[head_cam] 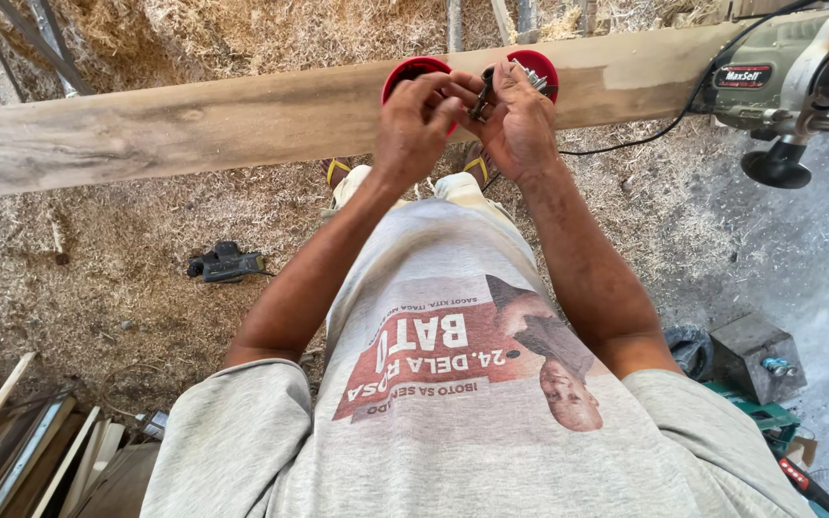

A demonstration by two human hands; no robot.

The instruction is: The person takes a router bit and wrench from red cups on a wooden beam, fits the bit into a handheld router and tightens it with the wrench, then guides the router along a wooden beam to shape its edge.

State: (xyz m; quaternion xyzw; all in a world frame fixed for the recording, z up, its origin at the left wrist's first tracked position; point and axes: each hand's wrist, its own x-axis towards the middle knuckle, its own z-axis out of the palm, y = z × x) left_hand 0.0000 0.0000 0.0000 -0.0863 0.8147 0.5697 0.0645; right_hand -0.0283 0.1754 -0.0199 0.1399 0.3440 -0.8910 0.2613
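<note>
Over wood plank [194,125], both hands' fingers [438,96] pinch small metal bit [482,96] btwn them.

our hands: left [414,120] and right [518,120] pinch a small metal part [481,96] | over red lids [413,69] on plank [194,125] | router [789,82] at plank's right end

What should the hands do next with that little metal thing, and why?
Probably pick the next piece from the red container. Both hands, left and right, pinch a small dark metal part above the wooden plank, and metal pieces lie in that container beside them.
</note>
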